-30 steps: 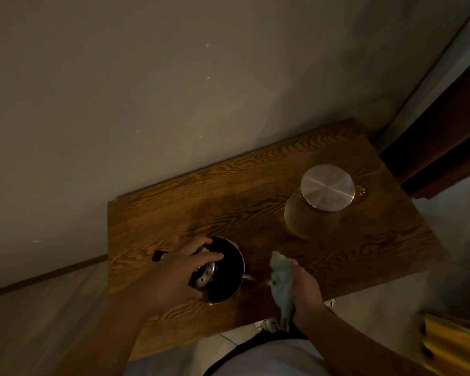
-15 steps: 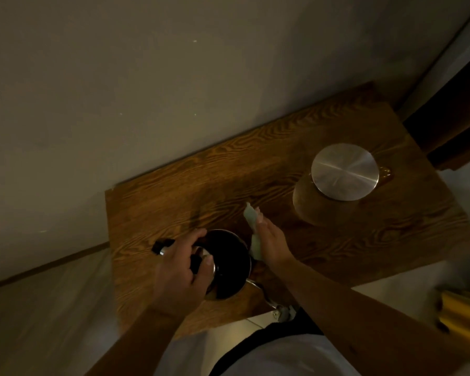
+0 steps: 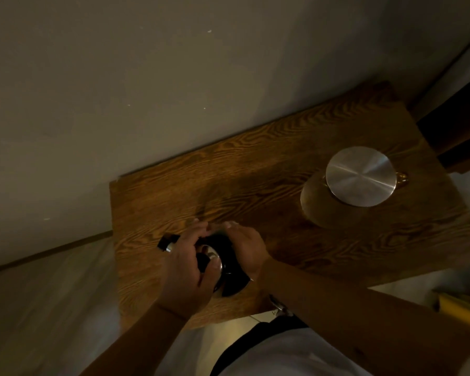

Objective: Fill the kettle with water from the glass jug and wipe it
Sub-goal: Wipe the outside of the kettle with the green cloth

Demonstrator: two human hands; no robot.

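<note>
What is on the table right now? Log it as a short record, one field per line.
kettle: dark, near the table's front left, both hands on it
left hand: grips the kettle's handle on top
right hand: curled against the kettle's far side; cloth not visible
glass jug: stands apart at right, steel lid on
table: wooden, against the wall

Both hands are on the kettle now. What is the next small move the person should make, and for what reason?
Probably sweep the right hand round the far side of the kettle while the left hand grips the handle and holds it steady on the table. The right hand lies against the kettle's wall; the cloth itself is hidden. The glass jug stands apart with its lid on, so pouring looks finished.
</note>
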